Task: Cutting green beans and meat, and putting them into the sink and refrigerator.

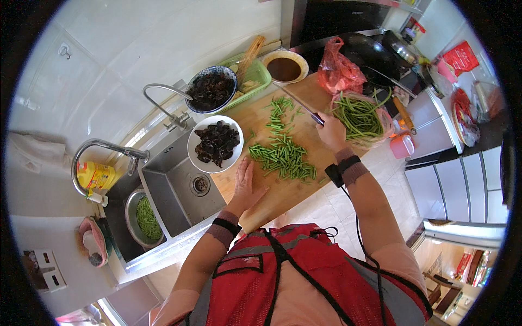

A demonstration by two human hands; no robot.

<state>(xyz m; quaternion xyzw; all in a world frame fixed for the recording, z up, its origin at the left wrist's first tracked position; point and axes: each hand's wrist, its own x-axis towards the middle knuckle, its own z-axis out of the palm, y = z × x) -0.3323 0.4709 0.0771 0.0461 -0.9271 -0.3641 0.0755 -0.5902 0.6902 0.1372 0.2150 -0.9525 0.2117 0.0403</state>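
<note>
My right hand [332,131] grips the dark handle of a kitchen knife [299,102]; its blade points up and left over the wooden cutting board [281,199]. Cut green bean pieces [285,157] are spread on the board, left of and below the knife. My left hand [246,187] rests flat on the board's left part with fingers spread, just below a white plate [216,166] of black wood ear fungus [218,143]. Beside my right hand, long whole green beans [359,118] lie in an open plastic bag [384,132].
A double steel sink [175,195] adjoins the board, with a metal bowl [131,212] of cut green vegetable. Behind stand a patterned bowl [212,111] of dark fungus, a green basket [265,81] and a bowl of brown liquid [284,69]. Right are a red bag [338,71] and a wok [363,49].
</note>
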